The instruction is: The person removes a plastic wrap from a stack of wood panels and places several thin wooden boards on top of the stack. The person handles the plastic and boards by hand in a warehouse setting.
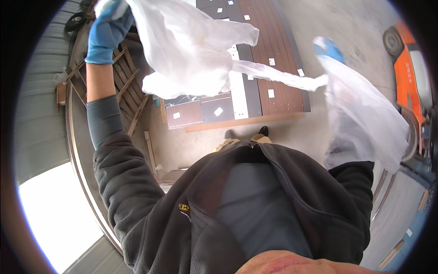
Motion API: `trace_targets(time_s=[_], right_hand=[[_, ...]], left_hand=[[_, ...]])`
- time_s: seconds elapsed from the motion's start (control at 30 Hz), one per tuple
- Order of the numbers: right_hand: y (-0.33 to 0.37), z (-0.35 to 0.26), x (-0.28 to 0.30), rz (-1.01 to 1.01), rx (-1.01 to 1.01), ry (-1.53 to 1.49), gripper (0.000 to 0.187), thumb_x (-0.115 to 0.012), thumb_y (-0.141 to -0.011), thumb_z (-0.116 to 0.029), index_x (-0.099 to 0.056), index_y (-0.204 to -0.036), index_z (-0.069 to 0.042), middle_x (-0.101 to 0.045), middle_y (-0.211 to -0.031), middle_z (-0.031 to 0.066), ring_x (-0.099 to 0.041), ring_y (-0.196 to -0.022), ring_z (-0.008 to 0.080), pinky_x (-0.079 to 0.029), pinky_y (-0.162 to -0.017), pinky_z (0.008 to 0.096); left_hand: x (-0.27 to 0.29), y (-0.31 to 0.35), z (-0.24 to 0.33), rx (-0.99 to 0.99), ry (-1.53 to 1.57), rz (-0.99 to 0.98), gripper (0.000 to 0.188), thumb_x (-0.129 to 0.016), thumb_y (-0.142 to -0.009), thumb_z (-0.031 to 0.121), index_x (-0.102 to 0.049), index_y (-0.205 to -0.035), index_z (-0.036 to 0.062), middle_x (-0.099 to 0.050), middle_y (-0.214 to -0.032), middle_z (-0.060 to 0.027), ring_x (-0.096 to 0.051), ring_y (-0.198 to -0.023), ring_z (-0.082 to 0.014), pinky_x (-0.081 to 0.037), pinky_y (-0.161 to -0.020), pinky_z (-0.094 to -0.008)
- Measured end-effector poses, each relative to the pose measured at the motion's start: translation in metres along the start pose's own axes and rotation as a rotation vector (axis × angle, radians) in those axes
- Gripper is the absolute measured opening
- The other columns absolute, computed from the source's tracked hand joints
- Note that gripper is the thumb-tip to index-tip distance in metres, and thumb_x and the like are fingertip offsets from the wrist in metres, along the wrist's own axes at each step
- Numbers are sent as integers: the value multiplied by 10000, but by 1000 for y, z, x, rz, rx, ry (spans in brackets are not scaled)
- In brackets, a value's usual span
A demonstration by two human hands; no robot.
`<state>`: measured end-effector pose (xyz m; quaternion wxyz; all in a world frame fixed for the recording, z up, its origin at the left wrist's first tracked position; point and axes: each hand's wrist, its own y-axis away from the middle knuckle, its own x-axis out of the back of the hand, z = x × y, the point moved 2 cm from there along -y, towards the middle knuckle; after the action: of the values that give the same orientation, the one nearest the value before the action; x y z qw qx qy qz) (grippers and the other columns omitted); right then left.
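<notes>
A large sheet of thin white plastic film [182, 48] is spread in the air between my hands. My left hand [109, 39], in a blue glove, is raised at the upper left and closed on a bunched part of the film. My right hand [333, 51], also blue-gloved, is up at the right and grips the film, though its fingers are partly hidden. A twisted strand links the two sides, and a loose part of the film hangs over my right forearm. Below the film lies a stack of dark brown and black panels [280, 59] with small white labels.
A white strip [239, 98] lies among the panels. Wooden pallets [127, 75] lean by the corrugated wall [41, 100] at the left. An orange vehicle [407, 75] stands at the right on the concrete floor [310, 23]. My feet are close to the stack's near edge.
</notes>
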<state>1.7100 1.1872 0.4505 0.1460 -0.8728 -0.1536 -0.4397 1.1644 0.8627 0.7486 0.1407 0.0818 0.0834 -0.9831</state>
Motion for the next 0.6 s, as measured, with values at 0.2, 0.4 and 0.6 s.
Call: trace_targets(time_s=[0.2,0.4,0.6], right_hand=[[118,-43,-55,-228,-84,235,506,-582,-951,-465,-626,-1312,-113,-604,-1347,175,-551,-1274,353,-314,-1105,594],[369,36,-32,-711,-726,379,714,-495,-910,-691,-615,-1375,-162,-586,-1411,175,-445,-1390,402,-137,-1124,767],[621,61,60,-618,-1158,214,743,-451,-950,-681,-524,-1476,-162,-518,-1514,137,-438,-1425,374,-216,-1195,622]], left_hand=[[18,38,27,-17,-252,479,478,-550,-1020,273,-507,-1400,-13,-566,-1415,-176,-591,-1239,-320,-469,-1077,-451],[103,41,-70,208,-450,375,565,-473,-1048,314,-399,-1482,-40,-491,-1494,-189,-522,-1319,-319,-381,-1156,-433],[113,-26,-186,19,-1223,-284,608,-605,-978,279,-427,-1491,6,-475,-1523,-150,-512,-1340,-324,-369,-1170,-468]])
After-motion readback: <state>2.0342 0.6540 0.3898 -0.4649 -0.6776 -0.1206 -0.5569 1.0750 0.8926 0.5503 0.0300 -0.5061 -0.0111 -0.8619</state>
